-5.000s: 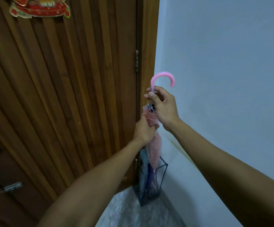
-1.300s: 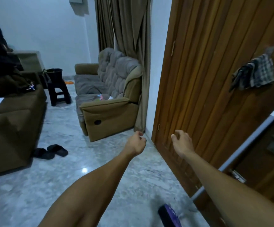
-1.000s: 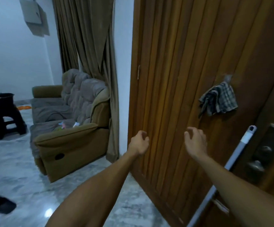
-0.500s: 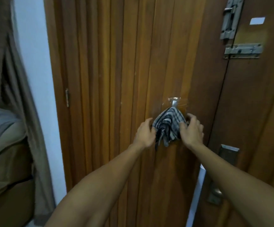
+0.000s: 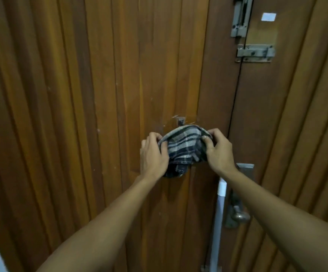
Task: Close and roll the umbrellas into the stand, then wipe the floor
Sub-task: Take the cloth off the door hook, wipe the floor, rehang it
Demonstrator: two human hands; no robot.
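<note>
no readable text anywhere in view

the one candidate is a small pale sticker (image 5: 268, 16) on the wooden door (image 5: 100, 95), upper right of the frame beside the metal bolts; its face shows blank, no letters or numbers legible. the checked cloth (image 5: 184, 148) at centre carries only a woven pattern, no label or brand visible.

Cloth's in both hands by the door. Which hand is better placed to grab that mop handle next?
Right. The right hand grips the checked cloth directly above the white mop handle leaning on the door; the left hand is farther over and would have to cross.
</note>
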